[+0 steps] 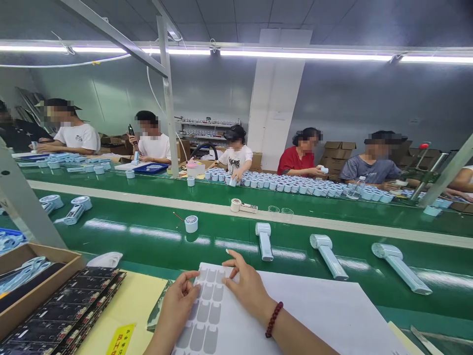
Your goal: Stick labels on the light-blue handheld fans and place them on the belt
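A white sheet of grey rounded stickers (pixel 203 310) lies on white paper (pixel 306 310) in front of me. My left hand (pixel 179 301) is closed on the sheet's upper left edge, with thumb and fingers pinched together. Over the upper right side of the stickers is my right hand (pixel 246 283), a dark red bead bracelet (pixel 274 319) on its wrist. Its fingers are bent but apart, the thumb close to the stickers; I see nothing held in them. Part of the sheet's lower left is behind my left hand and forearm.
Dark circuit boards (pixel 55 315) and a cardboard box (pixel 40 266) of light blue parts are at left. Handheld fan bodies (pixel 328 256) lie along the green conveyor belt (pixel 221 246). Metal tweezers (pixel 424 340) rest at lower right. Several co-workers sit across the line.
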### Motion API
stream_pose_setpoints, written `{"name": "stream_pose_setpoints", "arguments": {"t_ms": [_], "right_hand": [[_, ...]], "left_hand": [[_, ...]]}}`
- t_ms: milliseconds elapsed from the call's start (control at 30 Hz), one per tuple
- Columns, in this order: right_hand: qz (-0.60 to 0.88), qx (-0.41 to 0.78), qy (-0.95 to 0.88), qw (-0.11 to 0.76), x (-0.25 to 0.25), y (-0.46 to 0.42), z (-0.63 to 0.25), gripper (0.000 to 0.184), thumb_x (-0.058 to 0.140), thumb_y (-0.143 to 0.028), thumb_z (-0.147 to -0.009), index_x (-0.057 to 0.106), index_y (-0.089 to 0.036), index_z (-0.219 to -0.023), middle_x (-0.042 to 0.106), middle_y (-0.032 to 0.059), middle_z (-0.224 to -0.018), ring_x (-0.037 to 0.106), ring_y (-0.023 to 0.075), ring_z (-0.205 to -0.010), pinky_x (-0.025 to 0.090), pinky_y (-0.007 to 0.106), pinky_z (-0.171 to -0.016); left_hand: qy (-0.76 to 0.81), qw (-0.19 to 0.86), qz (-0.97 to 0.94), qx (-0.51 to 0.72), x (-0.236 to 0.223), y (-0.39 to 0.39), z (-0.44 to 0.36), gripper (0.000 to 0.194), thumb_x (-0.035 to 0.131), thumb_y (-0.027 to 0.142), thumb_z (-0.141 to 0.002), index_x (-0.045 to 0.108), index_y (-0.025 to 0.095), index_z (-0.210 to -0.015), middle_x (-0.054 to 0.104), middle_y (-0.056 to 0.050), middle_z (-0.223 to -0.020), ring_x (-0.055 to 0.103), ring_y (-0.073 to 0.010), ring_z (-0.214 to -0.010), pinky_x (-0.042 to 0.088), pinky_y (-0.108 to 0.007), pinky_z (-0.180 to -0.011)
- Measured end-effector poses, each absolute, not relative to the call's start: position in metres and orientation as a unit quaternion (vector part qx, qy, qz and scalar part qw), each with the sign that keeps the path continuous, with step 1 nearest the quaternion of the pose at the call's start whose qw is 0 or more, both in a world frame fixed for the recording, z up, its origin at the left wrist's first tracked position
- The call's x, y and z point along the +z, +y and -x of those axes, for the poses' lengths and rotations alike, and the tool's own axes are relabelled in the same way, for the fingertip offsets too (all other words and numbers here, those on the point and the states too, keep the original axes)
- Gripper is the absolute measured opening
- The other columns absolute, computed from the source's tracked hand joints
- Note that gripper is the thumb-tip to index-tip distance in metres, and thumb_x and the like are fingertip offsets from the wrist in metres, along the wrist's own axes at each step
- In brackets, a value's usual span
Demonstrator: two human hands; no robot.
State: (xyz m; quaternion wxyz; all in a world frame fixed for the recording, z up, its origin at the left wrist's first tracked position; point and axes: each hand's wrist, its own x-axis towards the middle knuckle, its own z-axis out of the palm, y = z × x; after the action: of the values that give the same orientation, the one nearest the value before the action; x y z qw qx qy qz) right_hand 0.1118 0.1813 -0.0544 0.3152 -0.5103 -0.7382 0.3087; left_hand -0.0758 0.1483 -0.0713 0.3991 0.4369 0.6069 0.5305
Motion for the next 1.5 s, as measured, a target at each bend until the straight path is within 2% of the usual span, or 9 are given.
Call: {"name": "stream_pose_setpoints", "arguments": {"t_ms": [100,233,333,467,600,833,1033,1267,1500], "right_hand": [[0.514,0.305,-0.734,0.323,-0.057,0.18,-0.111,0.057,0.061,-0.016,-0.082,0.049,-0.024,-0.138,0.074,0.003,-0.113,0.067,0.0236,-0.093,0.048,0.036,-0.083],[0.506,0.313,-0.732,0.332,-0.058,0.18,-0.109,0.052,0.061,-0.013,-0.08,0.056,-0.021,-0.131,0.076,0.0029,-0.106,0.065,0.0232,-0.087,0.048,0.036,-0.082],[0.502,0.33,-0.722,0.343,-0.056,0.181,-0.11,0.056,0.061,-0.01,-0.078,0.054,-0.023,-0.131,0.076,-0.0002,-0.1,0.065,0.0203,-0.082,0.05,0.032,-0.077],[0.513,0.338,-0.699,0.366,-0.055,0.181,-0.111,0.065,0.062,-0.011,-0.076,0.048,-0.023,-0.138,0.073,0.0025,-0.11,0.065,0.0208,-0.081,0.049,0.033,-0.076],[0.512,0.354,-0.685,0.378,-0.057,0.179,-0.11,0.061,0.064,-0.014,-0.074,0.054,-0.023,-0.134,0.075,0.0029,-0.097,0.065,0.0255,-0.085,0.047,0.038,-0.08],[0.453,0.467,-0.634,0.419,-0.06,0.189,-0.115,0.057,0.067,-0.023,-0.074,0.053,-0.022,-0.129,0.076,0.0006,-0.084,0.066,0.0225,-0.082,0.046,0.036,-0.08],[0.418,0.547,-0.573,0.444,-0.059,0.194,-0.122,0.063,0.072,-0.038,-0.071,0.051,-0.02,-0.128,0.074,0.0034,-0.084,0.062,0.0214,-0.076,0.043,0.029,-0.06],[0.415,0.579,-0.533,0.457,-0.056,0.193,-0.125,0.072,0.079,-0.037,-0.063,0.051,-0.02,-0.127,0.069,0.0001,-0.077,0.057,0.0185,-0.072,0.04,0.027,-0.057],[0.398,0.607,-0.543,0.423,-0.059,0.2,-0.134,0.071,0.083,-0.041,-0.061,0.056,-0.016,-0.122,0.065,-0.0019,-0.069,0.053,0.0157,-0.063,0.036,0.025,-0.053]], "left_hand": [[0.61,0.401,-0.434,0.528,-0.07,0.148,0.076,0.043,0.064,0.05,-0.052,0.062,0.019,-0.082,0.04,0.01,-0.046,0.037,-0.0134,-0.047,0.027,-0.028,-0.051],[0.613,0.405,-0.43,0.524,-0.067,0.148,0.075,0.043,0.061,0.05,-0.052,0.062,0.019,-0.082,0.039,0.011,-0.046,0.034,-0.0129,-0.046,0.025,-0.028,-0.051],[0.614,0.407,-0.428,0.523,-0.066,0.148,0.074,0.044,0.061,0.05,-0.051,0.062,0.019,-0.081,0.038,0.011,-0.046,0.033,-0.0128,-0.046,0.024,-0.028,-0.051],[0.615,0.406,-0.426,0.525,-0.066,0.148,0.073,0.043,0.062,0.049,-0.051,0.062,0.019,-0.081,0.038,0.01,-0.046,0.034,-0.0131,-0.047,0.025,-0.028,-0.051],[0.614,0.405,-0.426,0.527,-0.068,0.148,0.075,0.043,0.062,0.049,-0.051,0.063,0.019,-0.082,0.038,0.01,-0.046,0.034,-0.013,-0.047,0.024,-0.028,-0.051],[0.605,0.403,-0.428,0.537,-0.074,0.149,0.078,0.039,0.066,0.047,-0.053,0.064,0.02,-0.08,0.039,0.01,-0.046,0.036,-0.0128,-0.047,0.025,-0.027,-0.052],[0.596,0.41,-0.423,0.546,-0.077,0.151,0.079,0.04,0.07,0.047,-0.051,0.065,0.02,-0.08,0.038,0.011,-0.046,0.035,-0.012,-0.045,0.025,-0.027,-0.05],[0.587,0.417,-0.422,0.551,-0.081,0.15,0.079,0.036,0.069,0.044,-0.054,0.064,0.02,-0.08,0.037,0.011,-0.046,0.034,-0.0111,-0.045,0.025,-0.026,-0.049],[0.586,0.403,-0.423,0.561,-0.083,0.15,0.074,0.03,0.064,0.04,-0.055,0.064,0.019,-0.077,0.036,0.01,-0.045,0.032,-0.0113,-0.046,0.025,-0.026,-0.05]]}}
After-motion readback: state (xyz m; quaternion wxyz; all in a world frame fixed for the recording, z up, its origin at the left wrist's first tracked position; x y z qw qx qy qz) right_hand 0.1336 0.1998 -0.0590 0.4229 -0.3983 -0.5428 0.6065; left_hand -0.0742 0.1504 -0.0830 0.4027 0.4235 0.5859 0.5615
